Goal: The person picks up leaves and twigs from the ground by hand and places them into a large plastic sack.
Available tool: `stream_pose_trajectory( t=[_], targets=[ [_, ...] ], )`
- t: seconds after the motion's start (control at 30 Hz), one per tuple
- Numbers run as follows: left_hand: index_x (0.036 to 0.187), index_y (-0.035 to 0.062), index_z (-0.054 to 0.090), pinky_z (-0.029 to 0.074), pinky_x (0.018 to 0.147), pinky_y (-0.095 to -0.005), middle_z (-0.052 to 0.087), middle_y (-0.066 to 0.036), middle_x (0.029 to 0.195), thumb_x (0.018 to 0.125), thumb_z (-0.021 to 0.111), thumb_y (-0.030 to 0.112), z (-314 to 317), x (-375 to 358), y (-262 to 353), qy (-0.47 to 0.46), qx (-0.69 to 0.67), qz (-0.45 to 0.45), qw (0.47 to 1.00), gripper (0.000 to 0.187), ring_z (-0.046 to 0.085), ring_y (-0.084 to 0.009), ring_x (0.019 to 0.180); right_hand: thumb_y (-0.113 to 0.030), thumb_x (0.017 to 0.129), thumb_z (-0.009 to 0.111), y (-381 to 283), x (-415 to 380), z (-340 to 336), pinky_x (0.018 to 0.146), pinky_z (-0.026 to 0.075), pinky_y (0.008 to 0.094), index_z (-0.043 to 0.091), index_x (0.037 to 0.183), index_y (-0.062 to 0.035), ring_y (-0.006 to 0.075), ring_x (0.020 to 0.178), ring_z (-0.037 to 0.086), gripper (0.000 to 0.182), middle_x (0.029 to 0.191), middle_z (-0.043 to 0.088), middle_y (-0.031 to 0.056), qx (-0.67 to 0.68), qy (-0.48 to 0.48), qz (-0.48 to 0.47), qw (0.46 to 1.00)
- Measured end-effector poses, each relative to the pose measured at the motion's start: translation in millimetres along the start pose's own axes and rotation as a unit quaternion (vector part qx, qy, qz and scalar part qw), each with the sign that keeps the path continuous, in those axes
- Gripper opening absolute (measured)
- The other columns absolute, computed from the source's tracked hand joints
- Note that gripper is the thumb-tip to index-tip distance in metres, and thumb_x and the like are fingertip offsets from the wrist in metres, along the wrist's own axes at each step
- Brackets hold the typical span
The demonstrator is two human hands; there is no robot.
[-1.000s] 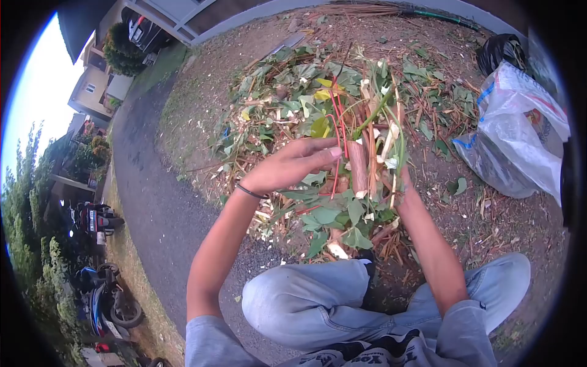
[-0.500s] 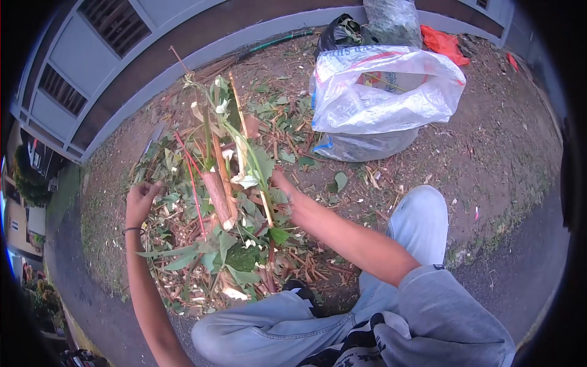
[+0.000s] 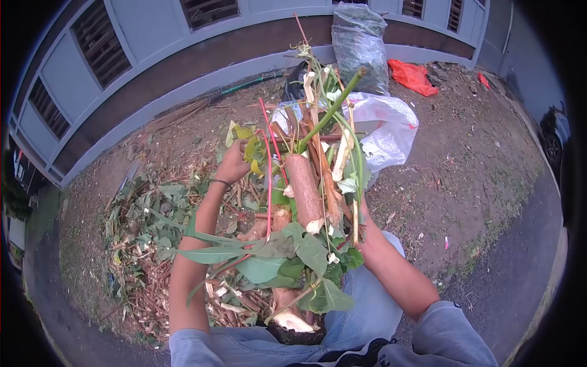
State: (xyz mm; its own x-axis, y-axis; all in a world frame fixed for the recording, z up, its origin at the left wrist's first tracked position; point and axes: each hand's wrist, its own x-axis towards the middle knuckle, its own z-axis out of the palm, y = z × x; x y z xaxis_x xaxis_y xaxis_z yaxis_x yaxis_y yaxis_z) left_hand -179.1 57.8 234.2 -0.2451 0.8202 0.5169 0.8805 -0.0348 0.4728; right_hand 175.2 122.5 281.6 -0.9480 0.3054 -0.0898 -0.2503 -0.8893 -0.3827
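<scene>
A bundle of cut branches and leaves [image 3: 304, 183] is raised in front of me between both hands. It holds a thick brown piece of branch [image 3: 306, 192], thin red stalks, a green stem and broad green leaves. On its left side my left hand [image 3: 234, 163] is closed, fingers curled near yellow-green leaves. My right hand [image 3: 364, 214] supports the right side; its fingers are hidden behind the stems and leaves. Just beyond the bundle stands a white plastic sack [image 3: 391, 131], partly covered by it.
A heap of leaves and chopped stems [image 3: 147, 244] lies on the ground to the left. Behind the white sack are a filled clear sack [image 3: 361, 46], a black bag [image 3: 295, 84] and an orange plastic bag [image 3: 413, 76], near a building wall [image 3: 153, 37].
Both hands have lifted the bundle off the heap and carried it right, toward the white sack. My left hand has come from beside the heap to the bundle's left side. The view has shifted.
</scene>
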Motion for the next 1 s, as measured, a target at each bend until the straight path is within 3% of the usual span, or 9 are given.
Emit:
stream_pose_trajectory(
  t=[0.07,0.23,0.3,0.37,0.4,0.5,0.67,0.97,1.0],
  targets=[
    [0.12,0.0026,0.05,0.052,0.08,-0.0419,0.064,-0.014,0.097,0.077,0.077,0.031,45.6,16.7,12.6,0.069,0.018,0.104,0.992,0.058,0.064,-0.0314,0.08,-0.057,0.096,0.045,-20.7,-10.7,-5.7,0.092,0.055,0.0467,0.05,0.137,-0.011,0.0277,0.111,0.064,0.062,0.131,0.059,0.0131,0.014,-0.012,-0.011,1.0],
    [0.112,0.0002,0.061,0.049,0.081,-0.0476,0.064,-0.016,0.084,0.08,0.074,0.032,84.3,49.9,30.4,0.056,0.015,0.026,0.998,0.046,0.06,-0.0385,0.079,-0.058,0.097,0.042,-51.5,-33.0,-17.6,0.094,0.054,0.0494,0.048,0.139,-0.0112,0.0301,0.114,0.062,0.063,0.133,0.057,0.0147,0.055,-0.029,-0.011,0.998],
    [0.105,-0.0015,0.065,0.05,0.077,-0.0454,0.066,-0.017,0.081,0.083,0.072,0.031,73.4,62.0,39.8,0.044,0.071,-0.08,0.993,0.04,0.064,-0.0352,0.08,-0.058,0.097,0.041,-52.9,-36.7,-21.1,0.094,0.053,0.0504,0.048,0.14,-0.0112,0.031,0.115,0.061,0.064,0.134,0.056,0.0154,0.071,-0.035,-0.005,0.997],
    [0.097,-0.0026,0.063,0.049,0.076,-0.0367,0.069,-0.012,0.087,0.091,0.066,0.034,47.4,78.8,53.2,0.066,-0.173,-0.173,0.967,0.037,0.063,-0.0187,0.08,-0.058,0.097,0.04,-48.1,-38.3,-21.4,0.095,0.053,0.0515,0.047,0.141,-0.0113,0.032,0.116,0.061,0.064,0.135,0.055,0.016,0.088,-0.038,0.01,0.995],
    [0.097,-0.0026,0.063,0.049,0.076,-0.0367,0.069,-0.012,0.087,0.091,0.066,0.034,41.4,83.3,55.8,0.072,-0.177,-0.177,0.966,0.037,0.063,-0.0187,0.08,-0.058,0.097,0.04,-43.8,-39.6,-21.4,0.095,0.053,0.0521,0.046,0.141,-0.0113,0.0324,0.116,0.06,0.064,0.135,0.055,0.0163,0.096,-0.04,0.017,0.994],
    [0.104,-0.0012,0.066,0.051,0.074,-0.0366,0.07,-0.02,0.087,0.089,0.068,0.029,19.3,95.5,71.5,0.158,-0.176,-0.082,0.968,0.034,0.068,-0.0237,0.084,-0.058,0.098,0.038,-28.3,-44.1,-17.5,0.096,0.052,0.0537,0.045,0.143,-0.0114,0.0339,0.118,0.059,0.065,0.137,0.054,0.0173,0.127,-0.049,0.032,0.99],
    [0.106,-0.0025,0.066,0.05,0.082,-0.0339,0.071,-0.017,0.097,0.089,0.068,0.03,-15.6,91.9,99.4,0.043,-0.192,-0.076,0.978,0.037,0.068,-0.0233,0.089,-0.054,0.099,0.038,-5.3,-47.7,-28.9,0.096,0.052,0.0536,0.042,0.144,-0.0095,0.0349,0.117,0.06,0.064,0.138,0.052,0.0185,0.023,0.05,0.002,0.998],
    [0.108,-0.0011,0.065,0.05,0.083,-0.0359,0.071,-0.018,0.098,0.087,0.067,0.032,-24.8,94.3,115.9,0.087,-0.252,-0.042,0.963,0.039,0.068,-0.0263,0.091,-0.054,0.096,0.045,67.2,-56.8,-25.6,0.093,0.054,0.0529,0.045,0.14,-0.0028,0.0383,0.112,0.062,0.068,0.13,0.056,0.0244,0.123,0.069,0.064,0.988],
    [0.11,-0.0001,0.065,0.05,0.081,-0.0319,0.071,-0.012,0.099,0.09,0.067,0.033,-27.7,93.3,120.5,0.067,-0.239,-0.051,0.967,0.038,0.066,-0.0179,0.09,-0.052,0.097,0.044,74.8,-55.3,-31.8,0.096,0.052,0.0535,0.044,0.142,-0.0056,0.0364,0.115,0.06,0.064,0.134,0.055,0.0214,0.13,0.045,0.062,0.989]
  ],
)
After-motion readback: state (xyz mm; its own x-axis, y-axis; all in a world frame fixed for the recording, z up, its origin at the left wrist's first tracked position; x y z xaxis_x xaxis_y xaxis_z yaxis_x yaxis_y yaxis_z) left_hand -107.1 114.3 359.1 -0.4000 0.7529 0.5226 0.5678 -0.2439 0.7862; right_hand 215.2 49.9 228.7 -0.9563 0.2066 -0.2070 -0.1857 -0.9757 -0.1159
